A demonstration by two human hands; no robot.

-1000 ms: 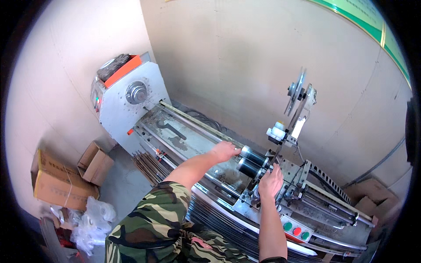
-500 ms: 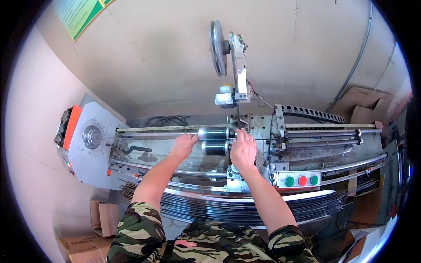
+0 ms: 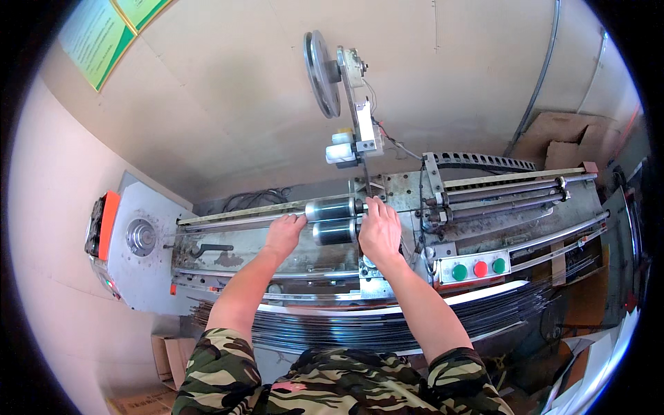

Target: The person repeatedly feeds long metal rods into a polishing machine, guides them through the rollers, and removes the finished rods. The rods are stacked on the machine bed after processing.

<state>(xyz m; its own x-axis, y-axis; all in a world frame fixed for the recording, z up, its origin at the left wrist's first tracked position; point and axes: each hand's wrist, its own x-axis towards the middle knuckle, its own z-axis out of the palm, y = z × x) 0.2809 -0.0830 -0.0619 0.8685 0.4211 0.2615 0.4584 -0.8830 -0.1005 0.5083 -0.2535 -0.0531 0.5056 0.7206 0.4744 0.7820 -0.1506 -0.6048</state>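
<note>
Two dark cylindrical rollers with pale ends, an upper roller (image 3: 330, 209) and a lower roller (image 3: 333, 233), lie side by side across the middle of a long metal machine. Just left of them, my left hand (image 3: 283, 235) is closed, its fingertips pinched by a thin rod line near the rollers' left ends. What it pinches is too small to name. At the rollers' right ends my right hand (image 3: 380, 232) has its fingers curled together. It covers the small parts there, so what it grips is hidden.
Above the rollers stands an arm carrying a large wheel (image 3: 321, 75). A button box (image 3: 474, 267) with green and red buttons sits at front right. Many thin dark rods (image 3: 332, 328) lie along the front. At left is a grey headstock (image 3: 149, 266) with a round chuck (image 3: 141, 237).
The whole view has tilted and shifted slightly. Both hands stay at the same ends of the rollers, with hardly any visible change in their grip.
</note>
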